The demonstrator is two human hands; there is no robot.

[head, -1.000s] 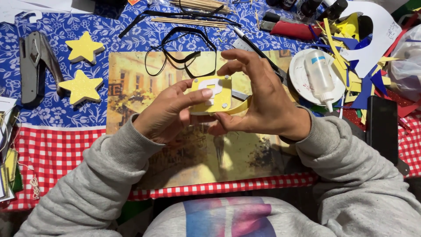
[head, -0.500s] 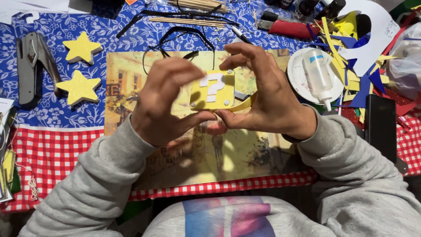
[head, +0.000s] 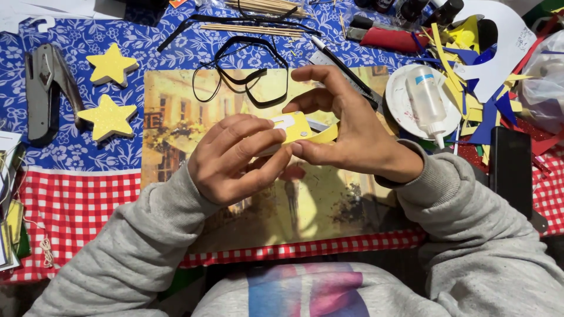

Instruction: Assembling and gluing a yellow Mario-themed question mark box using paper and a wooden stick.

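Both hands meet over a picture placemat (head: 194, 117) showing a street scene. My left hand (head: 235, 155) and my right hand (head: 346, 129) pinch a small yellow foam piece (head: 299, 129) with a white shape stuck on its face. Fingers of my left hand cover most of its left side. A curved yellow strip runs from the piece toward my right palm. Black elastic cord (head: 247, 76) lies looped on the mat just beyond the hands.
Two yellow glitter stars (head: 108, 91) and a grey hole punch (head: 44, 94) lie at the left. A glue bottle (head: 426, 100) rests on a white plate (head: 399, 108) at the right, beside coloured foam scraps (head: 476, 88) and a black phone (head: 511, 170). Wooden sticks (head: 264, 9) lie at the far edge.
My left hand has turned over the yellow piece and now covers more of it. The piece has tilted, so less of its white shape shows.
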